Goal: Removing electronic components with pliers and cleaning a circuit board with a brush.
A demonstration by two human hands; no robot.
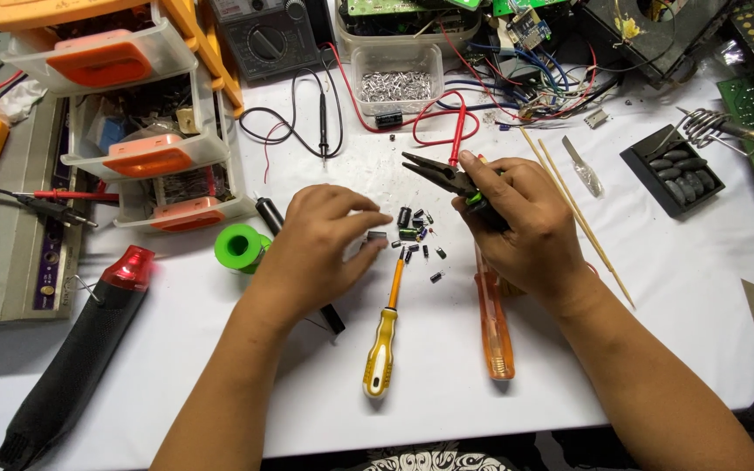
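Your left hand (320,240) pinches a small grey component (378,236) at its fingertips; your right hand (517,222) is closed round needle-nose pliers (436,170). Mid-tabletop, beyond the yellow screwdriver (383,340), tiny capacitors (415,228) lie scattered — light, stiff, easily flicked — so grip their bodies, not their leads.

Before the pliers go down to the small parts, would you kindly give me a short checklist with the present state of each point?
1. Right hand has a firm grip on the pliers: ok.
2. Pliers' jaws free of any part: ok, the tips look shut with nothing between them.
3. Left hand has a part pinched at its fingertips: ok, a small dark piece shows there.
4. Capacitors lie in one cluster between the hands: ok.
5. Yellow screwdriver clear of the cluster: not ok, its tip lies at the cluster's edge.
6. Orientation of the pinched part's leads: cannot tell.
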